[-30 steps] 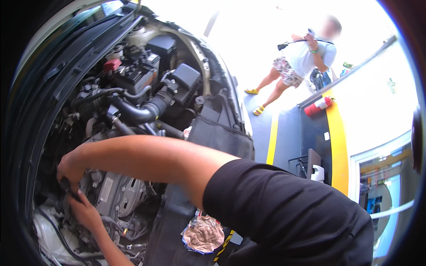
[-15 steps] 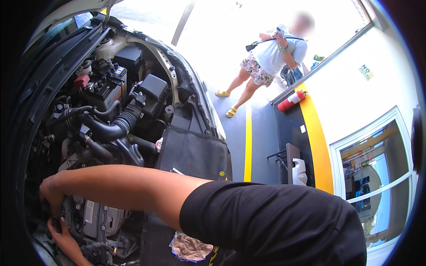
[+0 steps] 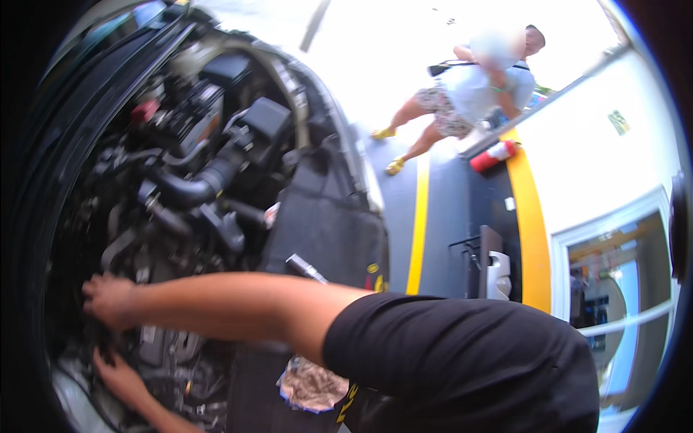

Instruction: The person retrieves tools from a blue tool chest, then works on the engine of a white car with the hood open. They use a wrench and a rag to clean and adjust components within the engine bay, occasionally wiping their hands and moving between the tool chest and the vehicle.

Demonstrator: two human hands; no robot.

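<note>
Both my hands are inside a car's engine bay at the lower left, close to each other. Reaching across from the right, my right hand (image 3: 112, 302) has its fingers curled in at the dark edge of the bay beside the engine (image 3: 155, 346). Just below it is my left hand (image 3: 121, 377), with fingers bent around a dark part between the two hands. Blur and shadow hide what either hand grips. Past my right forearm, a metal cylindrical tool (image 3: 307, 268) lies on a black fender cover (image 3: 317, 224). A crumpled brown cloth (image 3: 314, 386) rests on the cover below my arm.
A black air intake hose (image 3: 213, 179), an air filter box (image 3: 267, 119) and a battery (image 3: 198, 119) fill the upper bay. Outside the car stands another person (image 3: 469, 94). A red fire extinguisher (image 3: 494, 156) and a grey car panel (image 3: 498, 274) are near the wall.
My view has shifted, moving the scene rightward and blurring it. My right hand has drawn up slightly, away from my left hand, and more of the metal tool shows.
</note>
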